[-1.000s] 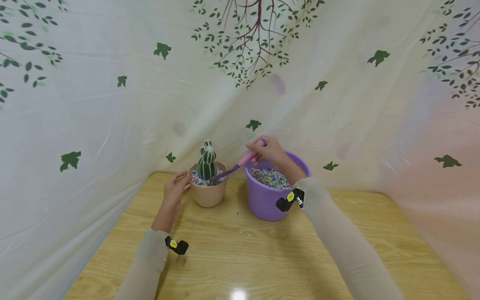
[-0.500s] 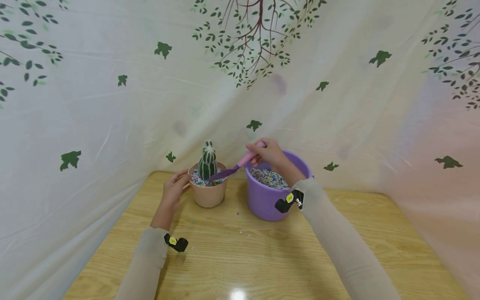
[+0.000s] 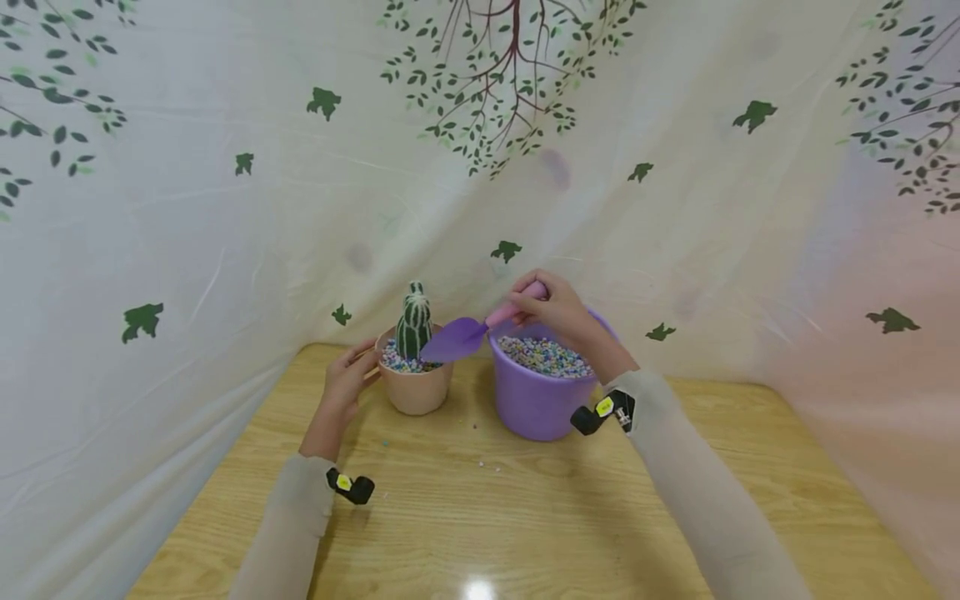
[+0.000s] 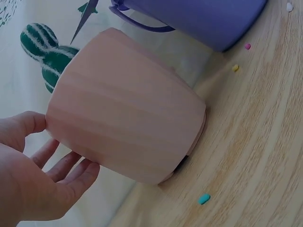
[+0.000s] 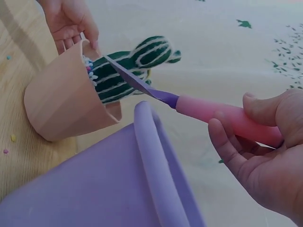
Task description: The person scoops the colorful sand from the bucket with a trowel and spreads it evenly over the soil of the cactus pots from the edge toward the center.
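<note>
A green-and-white striped cactus (image 3: 412,329) stands in a peach flower pot (image 3: 417,392) holding small multicoloured beads (image 3: 397,358). My left hand (image 3: 347,382) touches the pot's left side; in the left wrist view the thumb meets the rim and the fingertips rest along the outer wall. With my right hand (image 3: 551,307) I grip the pink handle of a trowel (image 5: 213,113). Its purple blade (image 3: 453,340) hangs over the pot's right rim, near the cactus, broad face toward the head camera. No beads show on that face.
Right of the pot stands a purple bucket (image 3: 536,408) with more beads (image 3: 543,357) inside. Several loose beads (image 4: 204,198) lie on the wooden table (image 3: 450,517). A pale printed curtain (image 3: 420,208) hangs close behind.
My right hand has moved right and slightly up, turning the trowel so its blade lifts from the pot's beads and shows its broad face. My left hand stays at the pot.
</note>
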Available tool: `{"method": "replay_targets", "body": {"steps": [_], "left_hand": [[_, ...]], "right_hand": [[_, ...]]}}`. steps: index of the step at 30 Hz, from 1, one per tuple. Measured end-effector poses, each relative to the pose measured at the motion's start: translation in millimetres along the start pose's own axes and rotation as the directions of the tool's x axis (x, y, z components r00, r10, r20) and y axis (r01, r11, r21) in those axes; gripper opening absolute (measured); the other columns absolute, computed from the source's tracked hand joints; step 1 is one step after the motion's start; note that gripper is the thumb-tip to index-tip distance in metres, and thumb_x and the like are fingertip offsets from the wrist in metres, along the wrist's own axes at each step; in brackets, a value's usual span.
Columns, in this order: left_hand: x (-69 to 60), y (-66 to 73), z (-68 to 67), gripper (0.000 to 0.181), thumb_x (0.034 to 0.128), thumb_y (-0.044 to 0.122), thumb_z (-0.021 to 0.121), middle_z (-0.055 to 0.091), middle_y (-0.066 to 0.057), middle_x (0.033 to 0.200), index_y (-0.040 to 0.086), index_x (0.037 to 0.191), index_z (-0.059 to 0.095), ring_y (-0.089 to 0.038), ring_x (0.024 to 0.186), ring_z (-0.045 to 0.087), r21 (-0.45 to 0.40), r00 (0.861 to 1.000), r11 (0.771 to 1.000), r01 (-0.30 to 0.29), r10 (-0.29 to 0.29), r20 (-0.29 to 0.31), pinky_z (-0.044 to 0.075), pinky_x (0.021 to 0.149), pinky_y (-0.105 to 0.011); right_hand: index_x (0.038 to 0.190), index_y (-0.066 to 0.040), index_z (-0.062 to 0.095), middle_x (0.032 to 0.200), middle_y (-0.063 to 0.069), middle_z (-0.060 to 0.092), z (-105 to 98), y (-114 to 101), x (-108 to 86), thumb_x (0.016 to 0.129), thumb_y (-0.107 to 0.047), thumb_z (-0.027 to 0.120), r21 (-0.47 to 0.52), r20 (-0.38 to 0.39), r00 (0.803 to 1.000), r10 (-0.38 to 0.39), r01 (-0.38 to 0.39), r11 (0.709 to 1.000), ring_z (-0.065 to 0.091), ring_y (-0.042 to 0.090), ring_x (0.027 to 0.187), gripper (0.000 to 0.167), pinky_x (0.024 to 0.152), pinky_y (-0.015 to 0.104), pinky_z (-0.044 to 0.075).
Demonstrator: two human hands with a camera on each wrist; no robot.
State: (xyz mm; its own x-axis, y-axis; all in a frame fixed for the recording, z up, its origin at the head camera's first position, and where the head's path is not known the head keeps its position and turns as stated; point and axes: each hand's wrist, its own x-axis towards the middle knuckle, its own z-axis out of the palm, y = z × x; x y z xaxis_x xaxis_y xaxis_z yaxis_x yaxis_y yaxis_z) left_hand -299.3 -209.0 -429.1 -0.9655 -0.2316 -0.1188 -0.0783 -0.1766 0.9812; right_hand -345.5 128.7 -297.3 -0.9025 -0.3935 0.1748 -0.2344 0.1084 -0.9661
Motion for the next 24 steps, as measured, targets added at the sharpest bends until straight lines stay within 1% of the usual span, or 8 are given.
{"method": "replay_targets", "body": {"steps": [3,5,7,10,14,17,21,24], "left_hand": [[-3.9,1.5,7.2,0.046,0.1025,0.016,0.059,0.058,-0.007,0.137,0.002,0.146,0.051,-0.004,0.106,0.059,-0.026,0.996,0.999,-0.038,0.036,-0.081,0.047,0.112,-0.037],[-8.5,4.2,15.4,0.043,0.1002,0.012,0.059,0.057,-0.010,0.138,0.001,0.142,0.055,-0.004,0.106,0.056,-0.043,0.979,0.994,-0.100,0.091,-0.181,0.049,0.106,-0.030],[-14.9,9.8,26.5,0.039,0.0976,0.008,0.060,0.058,-0.010,0.132,0.000,0.136,0.058,-0.005,0.104,0.055,-0.056,0.944,0.980,-0.190,0.167,-0.283,0.049,0.099,-0.023],[-26.7,22.8,47.0,0.032,0.0928,0.003,0.063,0.063,-0.008,0.119,-0.002,0.124,0.064,-0.005,0.099,0.057,-0.042,0.875,0.941,-0.336,0.296,-0.383,0.049,0.088,-0.013],[-44.6,38.5,75.4,0.025,0.0905,-0.001,0.065,0.067,-0.011,0.110,-0.007,0.115,0.066,-0.008,0.097,0.062,-0.030,0.818,0.864,-0.503,0.464,-0.341,0.053,0.085,-0.012],[-56.5,43.5,93.8,0.026,0.0923,-0.004,0.066,0.067,-0.019,0.114,-0.009,0.117,0.064,-0.010,0.098,0.064,-0.056,0.831,0.838,-0.543,0.526,-0.182,0.055,0.086,-0.012],[-62.1,39.7,114.3,0.035,0.0965,0.002,0.065,0.064,-0.022,0.127,-0.003,0.130,0.059,-0.015,0.109,0.063,-0.034,0.901,0.906,-0.422,0.423,0.102,0.055,0.093,-0.016],[-57.3,29.0,126.9,0.045,0.0979,0.010,0.066,0.058,-0.022,0.138,0.001,0.140,0.053,-0.025,0.122,0.060,0.018,0.927,0.956,-0.294,0.280,0.248,0.055,0.102,-0.028]], "right_hand": [[0.116,0.007,0.054,0.080,0.000,0.069,-10,-4,-9.8,0.101,-0.007,0.062,0.000,-0.055,0.997,-0.046,0.046,0.999,0.069,0.016,0.072,0.021,0.073,0.030,0.064],[0.113,0.004,0.055,0.080,-0.001,0.069,-19,-8,-17.7,0.101,-0.007,0.061,0.026,-0.108,0.992,-0.070,0.073,0.997,0.069,0.015,0.071,0.017,0.072,0.028,0.063],[0.111,-0.001,0.056,0.079,-0.002,0.070,-31,-13,-27.1,0.102,-0.008,0.061,0.051,-0.164,0.982,-0.091,0.101,0.994,0.069,0.013,0.072,0.013,0.072,0.026,0.063],[0.107,-0.008,0.056,0.079,-0.003,0.070,-49,-21,-42.9,0.101,-0.009,0.062,0.083,-0.244,0.961,-0.129,0.154,0.985,0.070,0.012,0.072,0.009,0.072,0.024,0.063],[0.105,-0.008,0.057,0.081,-0.001,0.071,-72,-27,-62.1,0.099,-0.009,0.064,0.063,-0.316,0.929,-0.193,0.224,0.973,0.070,0.011,0.070,0.010,0.071,0.023,0.063],[0.103,-0.005,0.058,0.080,-0.001,0.071,-86,-26,-71.8,0.098,-0.006,0.066,0.015,-0.334,0.914,-0.229,0.248,0.969,0.070,0.011,0.068,0.010,0.069,0.023,0.063],[0.105,0.002,0.057,0.076,-0.003,0.071,-101,-17,-77.9,0.098,-0.004,0.065,-0.112,-0.329,0.911,-0.248,0.223,0.968,0.070,0.009,0.065,0.012,0.066,0.023,0.063],[0.109,0.011,0.055,0.077,-0.003,0.071,-110,-4,-78.5,0.099,-0.003,0.063,-0.231,-0.316,0.916,-0.247,0.178,0.957,0.070,0.008,0.064,0.019,0.065,0.022,0.063]]}}
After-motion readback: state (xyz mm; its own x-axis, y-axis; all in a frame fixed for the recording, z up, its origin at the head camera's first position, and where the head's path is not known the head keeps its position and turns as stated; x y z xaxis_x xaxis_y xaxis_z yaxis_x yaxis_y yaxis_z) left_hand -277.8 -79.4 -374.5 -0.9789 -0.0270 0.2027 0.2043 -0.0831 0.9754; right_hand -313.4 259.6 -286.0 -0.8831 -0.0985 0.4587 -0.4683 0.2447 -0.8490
